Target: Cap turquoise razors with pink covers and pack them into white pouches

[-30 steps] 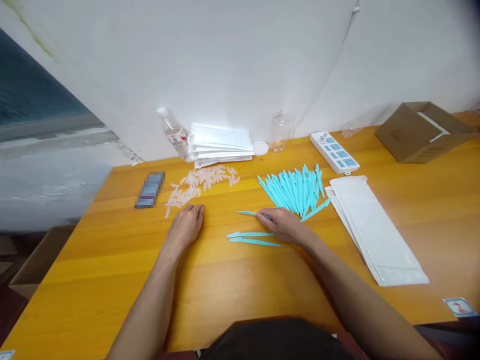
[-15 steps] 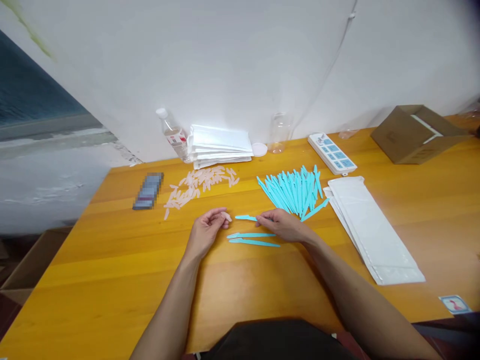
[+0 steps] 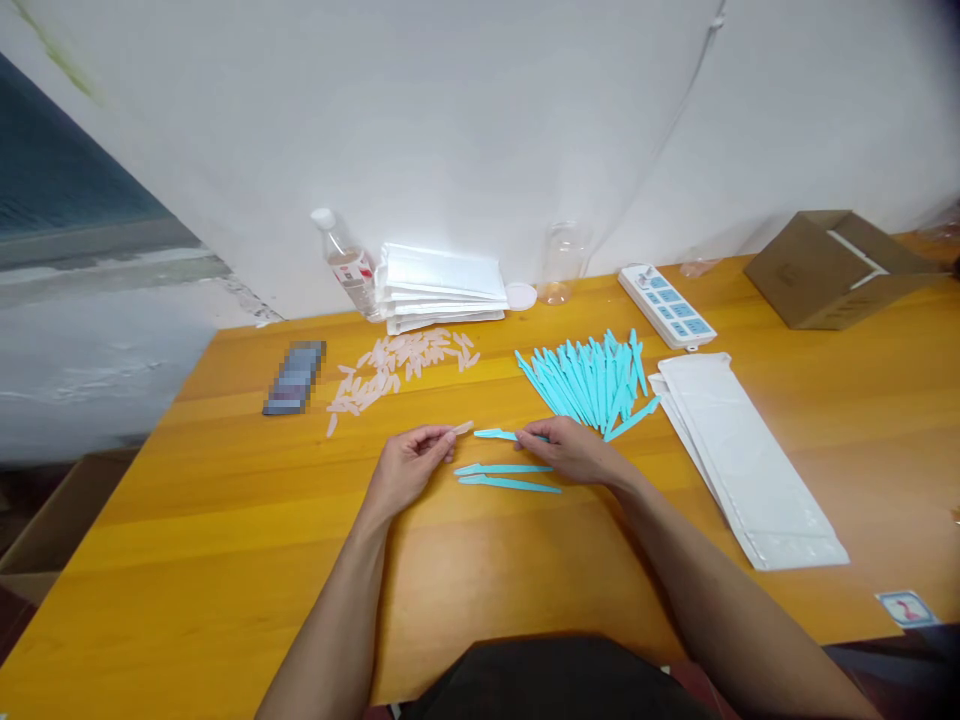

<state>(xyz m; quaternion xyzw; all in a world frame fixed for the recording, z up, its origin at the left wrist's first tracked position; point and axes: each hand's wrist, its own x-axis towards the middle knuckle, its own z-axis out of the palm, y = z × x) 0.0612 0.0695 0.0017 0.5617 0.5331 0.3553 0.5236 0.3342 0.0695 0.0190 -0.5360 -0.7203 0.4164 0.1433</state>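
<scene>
My left hand (image 3: 409,462) pinches a small pale pink cap (image 3: 462,428), its tip pointing right. My right hand (image 3: 574,449) grips a turquoise plastic stick (image 3: 495,435) by its handle, the blade end pointing left toward the cap, a short gap between them. Two more turquoise sticks (image 3: 504,476) lie side by side on the wooden table (image 3: 225,520) just below my hands. A heap of turquoise sticks (image 3: 592,378) lies behind my right hand. A scatter of pink caps (image 3: 397,365) lies behind my left hand.
White pouches (image 3: 739,450) lie stacked at the right, another white stack (image 3: 442,288) by the wall. A plastic bottle (image 3: 343,262), a clear jar (image 3: 562,262) with its lid, a power strip (image 3: 667,305), a phone (image 3: 294,378) and a cardboard box (image 3: 836,265) stand around.
My left hand left the pink pile with one cap and came right toward the stick in my right hand. The cap now points at the stick's blade end.
</scene>
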